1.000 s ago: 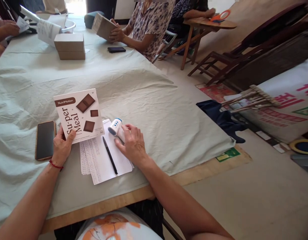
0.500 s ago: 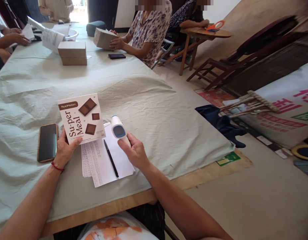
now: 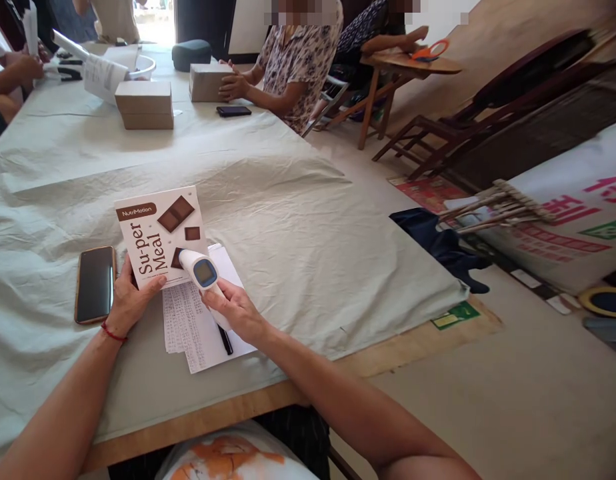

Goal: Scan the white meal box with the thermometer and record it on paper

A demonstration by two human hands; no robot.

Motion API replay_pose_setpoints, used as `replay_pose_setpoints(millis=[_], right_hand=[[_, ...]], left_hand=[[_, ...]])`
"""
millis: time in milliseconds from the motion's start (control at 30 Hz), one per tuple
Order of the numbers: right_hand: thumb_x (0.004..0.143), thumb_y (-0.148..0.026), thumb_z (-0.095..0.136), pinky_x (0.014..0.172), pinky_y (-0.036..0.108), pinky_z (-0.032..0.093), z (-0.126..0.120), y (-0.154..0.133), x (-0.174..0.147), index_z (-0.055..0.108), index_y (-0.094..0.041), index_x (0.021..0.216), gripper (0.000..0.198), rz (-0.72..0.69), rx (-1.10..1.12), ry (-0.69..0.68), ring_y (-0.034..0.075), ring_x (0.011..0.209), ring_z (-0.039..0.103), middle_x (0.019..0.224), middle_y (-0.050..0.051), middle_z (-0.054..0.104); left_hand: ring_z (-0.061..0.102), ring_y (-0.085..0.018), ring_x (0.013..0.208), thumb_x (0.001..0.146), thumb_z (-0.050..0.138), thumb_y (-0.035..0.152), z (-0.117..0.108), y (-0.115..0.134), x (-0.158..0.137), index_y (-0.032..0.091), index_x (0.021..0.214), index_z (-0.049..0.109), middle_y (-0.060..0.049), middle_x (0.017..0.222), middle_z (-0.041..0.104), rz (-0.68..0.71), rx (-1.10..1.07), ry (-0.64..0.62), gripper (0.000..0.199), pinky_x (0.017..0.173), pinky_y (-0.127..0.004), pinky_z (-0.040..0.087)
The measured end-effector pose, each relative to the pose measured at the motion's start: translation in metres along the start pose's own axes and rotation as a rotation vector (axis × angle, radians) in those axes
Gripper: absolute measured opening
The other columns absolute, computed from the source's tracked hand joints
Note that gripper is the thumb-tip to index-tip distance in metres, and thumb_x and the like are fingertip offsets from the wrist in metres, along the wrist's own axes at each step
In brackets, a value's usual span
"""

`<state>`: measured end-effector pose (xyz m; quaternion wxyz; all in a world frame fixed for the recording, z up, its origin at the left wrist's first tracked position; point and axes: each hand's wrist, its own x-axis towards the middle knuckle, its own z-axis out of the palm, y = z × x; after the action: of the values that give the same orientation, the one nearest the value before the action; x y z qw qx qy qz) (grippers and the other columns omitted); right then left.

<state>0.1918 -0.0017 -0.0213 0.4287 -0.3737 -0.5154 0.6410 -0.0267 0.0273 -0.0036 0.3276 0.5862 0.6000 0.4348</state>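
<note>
My left hand (image 3: pixel 131 293) grips a white and brown box (image 3: pixel 155 233) printed "NutriMotion Su-per Meal", its front tilted up toward me. In my right hand (image 3: pixel 237 308) is a white infrared thermometer (image 3: pixel 205 272) with a blue-rimmed screen. Its nose is over the lower right of the box front; whether it touches cannot be told. Below both hands lie sheets of paper (image 3: pixel 193 333) with small writing, and a black pen (image 3: pixel 225 341) rests on them, partly hidden by the thermometer. A smartphone (image 3: pixel 95 285) in a brown-edged case lies left of my left hand.
Farther back on the cloth-covered table (image 3: pixel 288 220) stand a cardboard box (image 3: pixel 144 107), a dark case (image 3: pixel 191 55) and a black phone (image 3: pixel 233 111). Across the table a person holds another cardboard box (image 3: pixel 207 83). Orange scissors (image 3: pixel 431 51) lie on a small wooden table at right.
My right hand has moved left, bringing the thermometer from beside the box to over its lower right front. The person across has set their cardboard box level on the table.
</note>
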Motion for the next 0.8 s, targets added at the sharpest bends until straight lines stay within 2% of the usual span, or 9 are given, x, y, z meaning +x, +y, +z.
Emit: replay_pose_setpoints(millis=[400,800], right_hand=[[0.087,-0.065,0.057,0.065,0.029,0.031,0.007,0.001,-0.008,0.055,-0.021,0.091,0.044,-0.042,-0.061,0.015,0.014,0.069,0.037,0.074,-0.002,0.043],[0.082,-0.066,0.062,0.067,0.029,0.034,0.005,0.001,-0.013,0.053,-0.021,0.092,0.047,0.014,-0.025,-0.008,0.015,0.074,0.041,0.077,-0.002,0.045]], left_hand=[[0.072,-0.027,0.096,0.066,0.076,0.048,0.0,-0.001,-0.002,0.019,0.119,0.054,-0.009,0.109,0.073,0.043,0.044,0.015,0.064,0.083,-0.04,0.059],[0.07,-0.026,0.097,0.067,0.078,0.047,0.002,0.001,-0.004,0.02,0.119,0.055,-0.008,0.113,0.07,0.104,0.064,0.03,0.063,0.081,-0.039,0.06]])
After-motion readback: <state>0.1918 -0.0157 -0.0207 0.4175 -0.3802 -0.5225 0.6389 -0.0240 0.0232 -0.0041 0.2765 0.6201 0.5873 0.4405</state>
